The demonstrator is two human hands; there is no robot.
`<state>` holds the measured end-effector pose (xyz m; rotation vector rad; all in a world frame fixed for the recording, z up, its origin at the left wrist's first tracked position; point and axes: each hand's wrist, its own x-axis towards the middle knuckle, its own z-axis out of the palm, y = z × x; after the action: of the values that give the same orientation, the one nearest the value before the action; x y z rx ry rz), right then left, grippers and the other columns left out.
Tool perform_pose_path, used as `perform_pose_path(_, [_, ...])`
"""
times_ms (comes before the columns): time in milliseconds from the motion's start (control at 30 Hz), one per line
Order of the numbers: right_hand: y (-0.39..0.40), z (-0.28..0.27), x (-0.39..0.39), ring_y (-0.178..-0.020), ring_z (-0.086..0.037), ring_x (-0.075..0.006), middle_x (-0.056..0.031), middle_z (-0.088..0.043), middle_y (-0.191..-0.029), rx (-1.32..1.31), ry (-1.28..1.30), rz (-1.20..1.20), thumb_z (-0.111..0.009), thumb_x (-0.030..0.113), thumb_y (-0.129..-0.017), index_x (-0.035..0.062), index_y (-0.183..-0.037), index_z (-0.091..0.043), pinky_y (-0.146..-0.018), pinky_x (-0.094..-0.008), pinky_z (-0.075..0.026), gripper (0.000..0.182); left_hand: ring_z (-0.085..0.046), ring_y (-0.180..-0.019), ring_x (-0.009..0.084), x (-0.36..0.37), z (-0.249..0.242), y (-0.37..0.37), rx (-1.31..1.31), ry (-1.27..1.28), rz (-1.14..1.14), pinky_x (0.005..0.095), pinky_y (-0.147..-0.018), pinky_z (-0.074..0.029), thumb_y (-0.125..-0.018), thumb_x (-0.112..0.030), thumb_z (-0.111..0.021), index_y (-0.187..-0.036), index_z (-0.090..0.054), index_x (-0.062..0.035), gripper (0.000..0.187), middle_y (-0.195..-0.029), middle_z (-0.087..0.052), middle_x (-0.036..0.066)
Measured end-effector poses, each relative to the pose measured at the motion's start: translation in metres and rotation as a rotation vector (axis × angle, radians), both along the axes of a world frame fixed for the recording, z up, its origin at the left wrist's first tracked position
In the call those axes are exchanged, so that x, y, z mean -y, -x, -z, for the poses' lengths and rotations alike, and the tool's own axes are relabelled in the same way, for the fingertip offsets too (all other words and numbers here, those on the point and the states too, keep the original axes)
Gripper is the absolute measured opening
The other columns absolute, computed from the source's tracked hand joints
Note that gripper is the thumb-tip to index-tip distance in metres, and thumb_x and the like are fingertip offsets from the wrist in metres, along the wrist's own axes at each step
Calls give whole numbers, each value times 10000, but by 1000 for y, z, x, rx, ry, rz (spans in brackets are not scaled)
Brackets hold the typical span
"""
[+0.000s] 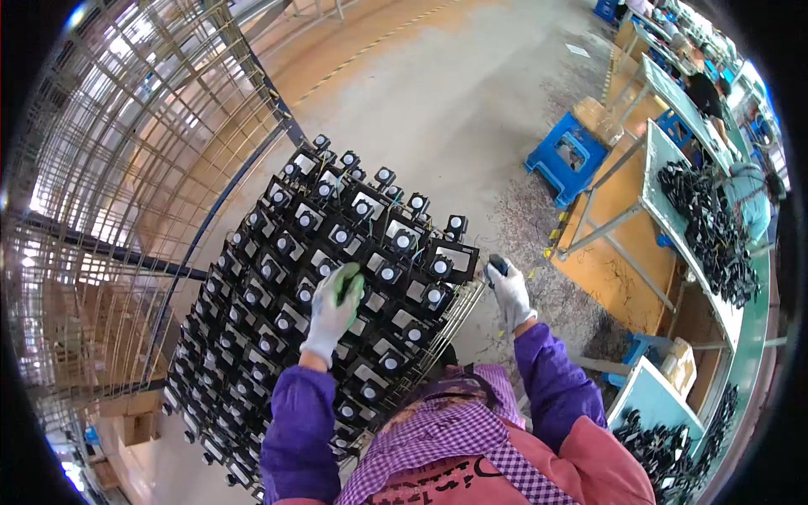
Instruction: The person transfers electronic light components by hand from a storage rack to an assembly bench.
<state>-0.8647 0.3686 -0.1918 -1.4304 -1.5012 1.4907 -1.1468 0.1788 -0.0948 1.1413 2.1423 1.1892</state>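
A tall stack of black square parts (341,236), each with a round white-faced piece and a pale panel, fills a wire cage cart (461,313) in front of me. My left hand (334,307), in a white glove with green fingertips, is over the middle of the stack. Its fingers are curled, with a gap between them and the thumb; nothing shows in it. Just beyond the stack's right edge is my right hand (509,290), also gloved. Its fingers are closed around something dark at the tips, which I cannot make out from the glove's coating.
Wire mesh panels (126,135) rise on the left. To the right stand a blue stool (568,158) with a cardboard box (596,122) beside it, and a workbench (661,181) piled with black parts (711,227). Several people sit along the benches. Debris litters the floor.
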Motion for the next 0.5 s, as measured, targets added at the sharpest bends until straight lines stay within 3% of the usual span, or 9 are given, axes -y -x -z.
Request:
perform_pose_path(33, [1,-9,-5,-782,-588,-102,-46,-670,-878,-49,109,-2,-620,196,-862,-18,-1129,-603,-712,-259,-470,342,-592,-1022,300,-10,7,6,2,-16,39,375,-896,-451,-872,-198,-628,-1081,-639,-32,268,-1061,-656,137])
perform_pose_path(100, [6,13,-20,-822,-596,-125,-80,-674,-916,-29,38,34,-628,225,-854,-21,-1163,-587,-739,-273,-472,397,-590,-1021,319,-36,21,13,-224,-54,79,392,-894,-454,-868,-193,-626,-1083,-638,-34,268,-1059,-655,142])
perform_pose_path(133, [4,36,-34,-958,-615,-190,-143,-666,-1049,11,-3,-42,-628,264,-855,-11,-1230,-553,-833,-304,-471,471,-583,-1020,340,-49,19,16,-131,-66,118,409,-895,-456,-861,-189,-624,-1077,-638,-34,267,-1056,-652,152])
perform_pose_path(167, [5,41,-36,-1010,-604,-215,-162,-648,-1096,36,-16,-46,-628,275,-854,-8,-1246,-541,-867,-313,-461,491,-578,-1019,354,-60,25,19,-198,-90,145,426,-899,-453,-858,-182,-611,-1091,-627,-35,275,-1052,-649,160])
perform_pose_path(233, [25,41,-48,-1115,-580,-265,-200,-611,-1191,53,-45,-36,-628,298,-853,-3,-1278,-517,-935,-333,-442,533,-579,-1008,363,-83,48,30,-54,-100,163,430,-898,-454,-861,-177,-598,-1115,-614,-39,289,-1041,-647,170])
perform_pose_path(267, [27,36,-55,-1181,-543,-296,-217,-570,-1253,130,-62,-97,-631,309,-851,4,-1311,-486,-975,-345,-425,571,-582,-986,373,-91,53,32,-264,-124,156,438,-873,-461,-871,-191,-578,-1100,-611,-43,274,-1039,-641,180])
perform_pose_path(367, [46,7,-63,-1182,-541,-289,-214,-568,-1257,215,-44,-197,-633,313,-850,5,-1317,-481,-973,-337,-426,579,-560,-1013,376,-135,27,35,-195,89,211,462,-868,-444,-899,-298,-538,-1079,-594,-53,309,-1077,-618,198])
perform_pose_path(400, [50,18,-71,-1150,-563,-281,-201,-585,-1236,327,-48,-257,-634,307,-853,20,-1329,-476,-956,-335,-437,578,-531,-1093,369,-145,25,33,-319,164,168,454,-914,-429,-902,-348,-525,-1166,-562,-62,391,-1137,-599,206])
perform_pose_path(500, [60,6,-69,-1102,-591,-262,-188,-608,-1200,142,141,-314,-650,287,-848,43,-1342,-474,-929,-337,-454,578,-535,-1144,343,-185,56,41,-333,154,235,388,-995,-415,-901,-282,-565,-1269,-519,-54,436,-1243,-564,186])
